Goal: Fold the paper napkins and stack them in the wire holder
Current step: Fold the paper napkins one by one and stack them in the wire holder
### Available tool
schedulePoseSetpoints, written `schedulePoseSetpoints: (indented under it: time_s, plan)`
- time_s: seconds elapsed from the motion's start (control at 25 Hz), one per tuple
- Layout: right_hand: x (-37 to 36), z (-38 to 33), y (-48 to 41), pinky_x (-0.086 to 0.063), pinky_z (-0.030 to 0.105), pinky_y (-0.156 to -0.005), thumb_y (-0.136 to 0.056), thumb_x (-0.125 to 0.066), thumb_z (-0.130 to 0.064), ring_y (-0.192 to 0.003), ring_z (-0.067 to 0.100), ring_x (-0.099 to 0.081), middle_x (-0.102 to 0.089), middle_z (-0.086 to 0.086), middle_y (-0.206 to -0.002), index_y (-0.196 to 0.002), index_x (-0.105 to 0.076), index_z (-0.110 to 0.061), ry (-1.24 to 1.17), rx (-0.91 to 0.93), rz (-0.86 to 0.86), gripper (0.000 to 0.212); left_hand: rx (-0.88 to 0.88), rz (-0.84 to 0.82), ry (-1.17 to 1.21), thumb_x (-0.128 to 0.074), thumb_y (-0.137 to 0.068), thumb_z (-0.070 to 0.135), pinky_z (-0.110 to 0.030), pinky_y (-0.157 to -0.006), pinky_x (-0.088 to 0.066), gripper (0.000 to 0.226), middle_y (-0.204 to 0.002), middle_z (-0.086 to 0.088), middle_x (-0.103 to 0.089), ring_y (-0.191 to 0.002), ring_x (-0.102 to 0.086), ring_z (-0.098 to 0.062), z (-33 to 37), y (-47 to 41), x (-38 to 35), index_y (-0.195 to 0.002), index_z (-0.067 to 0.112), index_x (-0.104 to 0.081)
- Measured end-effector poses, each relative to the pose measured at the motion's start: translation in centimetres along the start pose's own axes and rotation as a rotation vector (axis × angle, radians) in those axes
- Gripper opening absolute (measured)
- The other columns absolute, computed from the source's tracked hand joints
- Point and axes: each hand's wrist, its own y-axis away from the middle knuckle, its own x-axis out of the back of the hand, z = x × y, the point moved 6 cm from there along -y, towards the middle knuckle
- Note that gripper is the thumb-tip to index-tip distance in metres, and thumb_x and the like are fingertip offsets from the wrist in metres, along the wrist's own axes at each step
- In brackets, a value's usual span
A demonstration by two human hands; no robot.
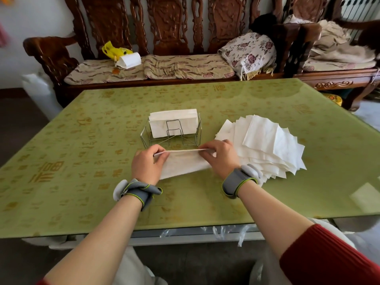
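i judge the job partway done: folded white napkins point(173, 122) already stand in the silver wire holder point(170, 134), my left hand point(148, 162) and right hand point(219, 156) pinch one white paper napkin point(183, 164) mid-fold on the green tabletop point(82, 182), and a fanned pile of unfolded napkins point(265, 145) waits just beside my right hand.

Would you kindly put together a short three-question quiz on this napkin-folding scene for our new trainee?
1. True or false: the wire holder already contains folded napkins.
2. The fanned pile of unfolded napkins lies on which side of the holder, by the person's own sides? A) left B) right C) behind it
3. Fill in: the left hand and right hand each pinch one end of a single ____, just in front of the holder on the green table.

Key: 1 true; 2 B; 3 napkin.
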Motion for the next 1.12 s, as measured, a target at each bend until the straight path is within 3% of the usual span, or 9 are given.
schedulePoseSetpoints:
  time_s: [0.16,0.24,0.36,0.52,0.68,0.8,0.92,1.0,1.12]
  plan:
    - [0.0,0.2,-0.9,-0.035,0.026,-0.062,-0.087,-0.061,-0.027,-0.072,0.014,-0.048,-0.050,-0.010,-0.067,-0.102,-0.068,-0.025,-0.162,-0.129,0.033,0.016,0.093,0.031,0.019,-0.052,-0.093,0.022,-0.030,-0.056,-0.027,0.021,-0.058,0.004,-0.048,-0.063,-0.046,-0.026,-0.8,-0.6,0.6,-0.074,0.014,-0.053]
    - [-1.5,0.9,-0.5,-0.033,0.025,-0.055,-0.087,-0.060,-0.025,-0.061,0.011,-0.044,-0.042,-0.009,-0.061,-0.106,-0.063,-0.026,-0.139,-0.178,-0.020,0.019,0.134,-0.025,-0.083,-0.048,-0.095,0.023,-0.032,-0.057,-0.030,0.026,-0.066,-0.005,-0.056,-0.069,-0.051,-0.031,-2.0,-0.5,-0.5,-0.078,0.007,-0.058]
    - [-3.7,1.9,0.0,-0.038,0.026,-0.061,-0.089,-0.055,-0.026,-0.068,0.014,-0.049,-0.044,-0.009,-0.063,-0.111,-0.058,-0.028,-0.033,-0.230,-0.059,0.022,0.217,-0.155,-0.201,-0.040,-0.098,0.029,-0.037,-0.064,-0.040,0.034,-0.088,-0.016,-0.067,-0.079,-0.057,-0.034,-4.4,-0.6,-2.0,-0.090,0.004,-0.062]
    - [-6.0,1.7,-1.4,-0.042,0.028,-0.075,-0.088,-0.053,-0.020,-0.094,0.023,-0.055,-0.059,-0.002,-0.093,-0.114,-0.058,-0.025,0.019,-0.231,-0.055,0.026,0.222,-0.104,-0.269,-0.041,-0.097,0.032,-0.036,-0.065,-0.042,0.024,-0.095,-0.010,-0.066,-0.085,-0.059,-0.033,-4.9,-2.2,-1.9,-0.101,0.015,-0.058]
    - [-7.8,0.2,-2.3,-0.034,0.037,-0.101,-0.088,-0.053,-0.030,-0.127,0.027,-0.035,-0.040,-0.001,-0.137,-0.121,-0.055,-0.031,0.335,-0.106,-0.035,0.034,0.112,-0.069,-0.459,-0.054,-0.090,0.022,-0.036,-0.073,-0.045,0.016,-0.111,-0.005,-0.056,-0.098,-0.055,-0.031,-4.7,-3.3,-1.6,-0.104,0.019,-0.060]
    - [-10.2,-0.9,-1.7,-0.026,0.037,-0.108,-0.092,-0.045,-0.031,-0.136,0.023,-0.030,-0.038,-0.006,-0.145,-0.131,-0.050,-0.032,0.376,0.072,-0.169,0.040,-0.083,-0.170,-0.334,-0.047,-0.088,0.014,-0.035,-0.087,-0.044,0.025,-0.124,-0.005,-0.055,-0.109,-0.053,-0.030,-3.5,-2.1,-4.6,-0.106,0.013,-0.065]
    - [-11.8,-0.5,-1.9,-0.016,0.035,-0.116,-0.096,-0.038,-0.028,-0.144,0.018,-0.019,-0.027,-0.004,-0.154,-0.144,-0.032,-0.025,0.352,0.057,-0.293,0.049,-0.123,-0.413,-0.361,-0.036,-0.095,0.025,-0.035,-0.107,-0.033,0.042,-0.144,-0.007,-0.043,-0.130,-0.042,-0.026,-3.9,-0.9,-8.1,-0.132,0.011,-0.049]
    - [-11.8,-0.3,-2.1,-0.016,0.035,-0.118,-0.095,-0.040,-0.025,-0.145,0.019,-0.018,-0.023,-0.003,-0.156,-0.145,-0.031,-0.022,0.345,0.050,-0.326,0.051,-0.108,-0.436,-0.437,-0.039,-0.094,0.027,-0.037,-0.110,-0.030,0.044,-0.149,-0.006,-0.035,-0.134,-0.036,-0.025,-4.5,-1.1,-8.2,-0.137,0.014,-0.042]
    - [-9.4,-0.5,-1.8,-0.030,0.033,-0.110,-0.086,-0.050,-0.016,-0.134,0.027,-0.035,-0.036,0.003,-0.147,-0.134,-0.049,-0.023,0.215,0.039,-0.213,0.049,-0.101,-0.373,-0.413,-0.049,-0.088,0.017,-0.040,-0.099,-0.040,0.034,-0.147,-0.004,-0.038,-0.124,-0.046,-0.031,-2.2,-1.3,-7.5,-0.122,0.014,-0.055]
